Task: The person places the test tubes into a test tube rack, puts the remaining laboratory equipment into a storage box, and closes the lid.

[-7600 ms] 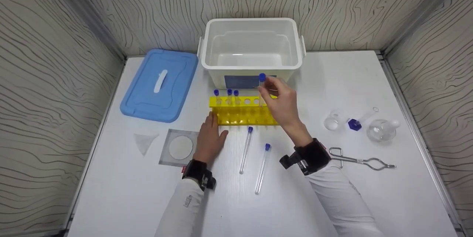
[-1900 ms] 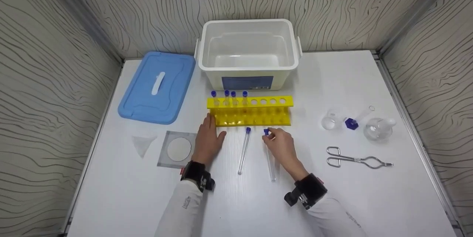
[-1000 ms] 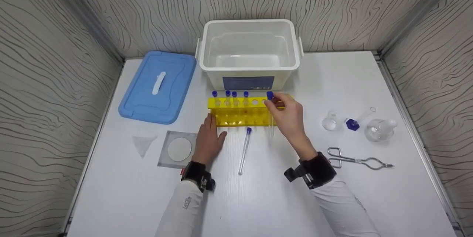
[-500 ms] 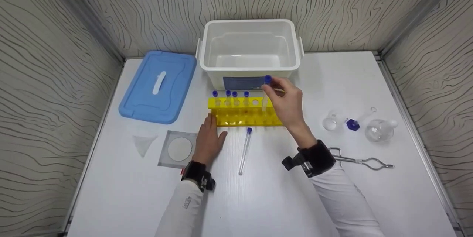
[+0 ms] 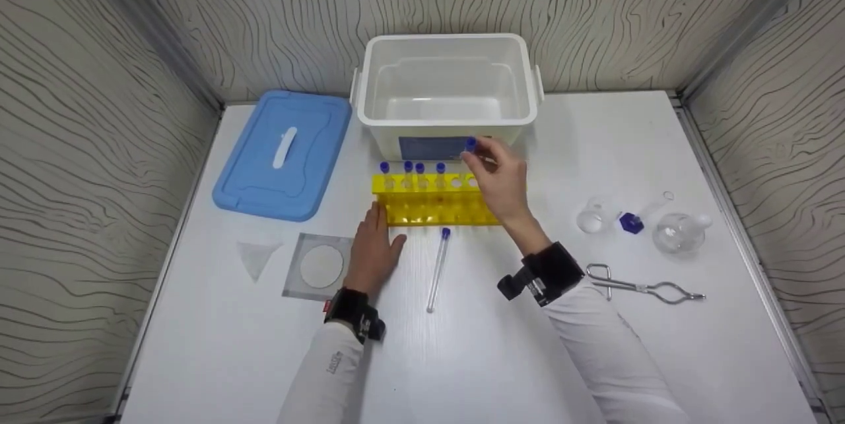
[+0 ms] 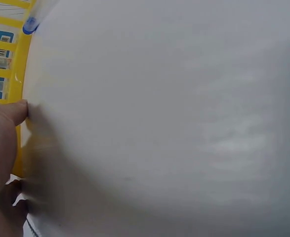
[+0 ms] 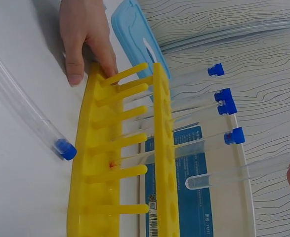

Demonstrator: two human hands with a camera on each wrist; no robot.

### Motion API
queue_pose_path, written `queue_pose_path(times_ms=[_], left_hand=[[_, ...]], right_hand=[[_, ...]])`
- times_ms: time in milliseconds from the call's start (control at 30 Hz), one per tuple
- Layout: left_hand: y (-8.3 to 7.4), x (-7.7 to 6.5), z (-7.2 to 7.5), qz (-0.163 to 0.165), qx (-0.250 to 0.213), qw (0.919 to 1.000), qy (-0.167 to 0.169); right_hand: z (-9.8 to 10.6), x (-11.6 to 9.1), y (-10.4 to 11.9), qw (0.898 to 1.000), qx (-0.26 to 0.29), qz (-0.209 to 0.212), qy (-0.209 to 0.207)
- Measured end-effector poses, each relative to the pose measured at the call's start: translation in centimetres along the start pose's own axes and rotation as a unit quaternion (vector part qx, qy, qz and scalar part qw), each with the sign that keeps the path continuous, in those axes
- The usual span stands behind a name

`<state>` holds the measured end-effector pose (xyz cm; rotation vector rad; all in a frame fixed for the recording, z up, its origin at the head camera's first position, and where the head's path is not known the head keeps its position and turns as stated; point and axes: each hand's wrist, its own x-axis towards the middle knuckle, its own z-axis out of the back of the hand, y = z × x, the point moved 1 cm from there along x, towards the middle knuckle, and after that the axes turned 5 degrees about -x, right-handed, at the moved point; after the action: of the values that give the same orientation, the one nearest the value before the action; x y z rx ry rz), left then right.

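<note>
My right hand [image 5: 507,187] pinches a blue-capped test tube [image 5: 471,144] near its cap, above the yellow test tube rack [image 5: 429,211]. In the right wrist view the held tube's rounded bottom [image 7: 198,182] is just outside the rack's upper plate, close to its holes. Several capped tubes [image 7: 196,146] stand in the rack's left part. My left hand [image 5: 373,253] lies with fingers extended against the rack's left end; the left wrist view shows fingertips at its yellow edge [image 6: 20,69]. One more capped test tube [image 5: 438,272] lies on the table in front of the rack.
Behind the rack stands a white bin [image 5: 449,121], its blue lid [image 5: 284,153] at left. Filter paper [image 5: 321,266] and a translucent funnel-like piece [image 5: 257,259] lie left. At right are a small glass vessel [image 5: 592,218], blue hexagonal base [image 5: 632,223], flask [image 5: 678,234] and metal tongs [image 5: 647,288].
A fourth tube has gone into the rack. My right hand picked another tube off the table, raised it over the rack and has shifted slightly left. My left hand has stayed put.
</note>
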<state>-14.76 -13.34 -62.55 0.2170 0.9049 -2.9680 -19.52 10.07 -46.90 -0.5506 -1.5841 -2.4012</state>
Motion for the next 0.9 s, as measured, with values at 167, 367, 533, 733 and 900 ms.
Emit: queue_pose_path(times_ms=[167,367,533,733,900], left_hand=[[0.0,0.0,0.0,-0.007,-0.005,0.9999,-0.005],[-0.1,-0.1,0.0,-0.010,-0.005,0.9999,-0.010],[-0.3,-0.3,0.1,-0.010,-0.008,0.9999,-0.011],[-0.2,-0.2,0.2,-0.016,-0.004,0.9998,-0.010],[-0.1,-0.1,0.2,-0.024,0.002,0.9996,-0.013]], right_hand=[[-0.7,-0.2,-1.1,1.000,-0.002,-0.026,0.014],[-1.3,-0.3,-2.2,0.998,-0.019,-0.045,0.032],[-1.6,-0.6,-3.1,0.994,-0.040,-0.084,0.055],[-1.8,-0.9,-4.0,0.988,-0.069,-0.116,0.077],[-2.1,-1.0,-4.4,0.983,-0.090,-0.132,0.093]])
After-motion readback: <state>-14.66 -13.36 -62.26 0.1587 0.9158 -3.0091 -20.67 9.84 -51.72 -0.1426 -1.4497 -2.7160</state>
